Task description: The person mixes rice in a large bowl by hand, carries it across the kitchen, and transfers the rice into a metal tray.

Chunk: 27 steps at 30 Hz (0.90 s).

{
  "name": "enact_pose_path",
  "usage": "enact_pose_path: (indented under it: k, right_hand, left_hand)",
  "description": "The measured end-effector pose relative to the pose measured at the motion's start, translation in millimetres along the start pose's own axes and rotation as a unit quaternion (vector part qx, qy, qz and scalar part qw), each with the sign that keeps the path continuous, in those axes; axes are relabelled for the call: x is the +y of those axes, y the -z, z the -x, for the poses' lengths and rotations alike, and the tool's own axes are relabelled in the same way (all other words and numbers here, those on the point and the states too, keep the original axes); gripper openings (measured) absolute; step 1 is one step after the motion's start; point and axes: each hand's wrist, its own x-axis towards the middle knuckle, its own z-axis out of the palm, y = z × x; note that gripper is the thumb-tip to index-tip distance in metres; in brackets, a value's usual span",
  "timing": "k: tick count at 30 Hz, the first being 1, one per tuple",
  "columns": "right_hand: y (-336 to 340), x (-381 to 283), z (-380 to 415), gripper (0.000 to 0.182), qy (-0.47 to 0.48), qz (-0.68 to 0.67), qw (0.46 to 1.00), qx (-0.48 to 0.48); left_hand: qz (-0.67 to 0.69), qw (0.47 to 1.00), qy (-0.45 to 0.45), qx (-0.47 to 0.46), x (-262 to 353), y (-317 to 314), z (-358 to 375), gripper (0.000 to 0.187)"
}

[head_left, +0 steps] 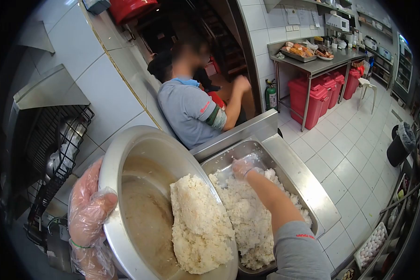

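Note:
My left hand (91, 210), in a clear plastic glove, is closed around the rim of a large metal pot (109, 184). The pot is tilted toward the right. A big clump of cooked rice (198, 224) lies against its lower inner wall. Beside the pot sits a rectangular steel tray (319, 224) heaped with loose white rice (252, 210). My right hand (241, 168), also gloved, reaches into the far end of the tray at the edge of the rice. Its fingers are blurred and partly hidden.
A person in a grey shirt (191, 112) sits just beyond the counter (303, 168). A black wire rack (56, 154) hangs at left. Farther right are a steel table (331, 63) with food trays, red bins (308, 100), a fire extinguisher (270, 95) and an egg tray (371, 245).

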Motion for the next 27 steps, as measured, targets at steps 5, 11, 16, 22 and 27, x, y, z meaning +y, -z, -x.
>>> enact_pose_path:
  k: [5,11,16,22,27]
  right_hand:
    - [-4.4,-1.1,3.8,0.021,0.031,0.095,0.99,-0.105]
    - [65.1,24.8,61.3,0.021,-0.054,-0.066,0.996,-0.041]
    - [36.3,48.4,131.4,0.017,-0.129,-0.054,0.988,-0.072]
    - [116.0,-69.5,107.6,0.015,0.244,-0.127,0.918,0.285]
    - [161.2,-194.8,29.7,0.024,0.313,-0.081,0.936,0.14]
  left_hand:
    - [-0.002,1.0,-0.005,0.029,-1.0,-7.4,0.9,0.08]
    - [0.006,1.0,-0.014,0.001,-2.9,-4.0,0.6,0.079]
    - [0.001,0.999,-0.014,-0.032,-1.5,-4.0,4.6,0.062]
    - [-0.014,0.997,0.026,-0.067,16.7,-24.2,19.5,0.065]
    - [-0.039,0.995,0.045,-0.08,31.9,-48.5,30.0,0.066]
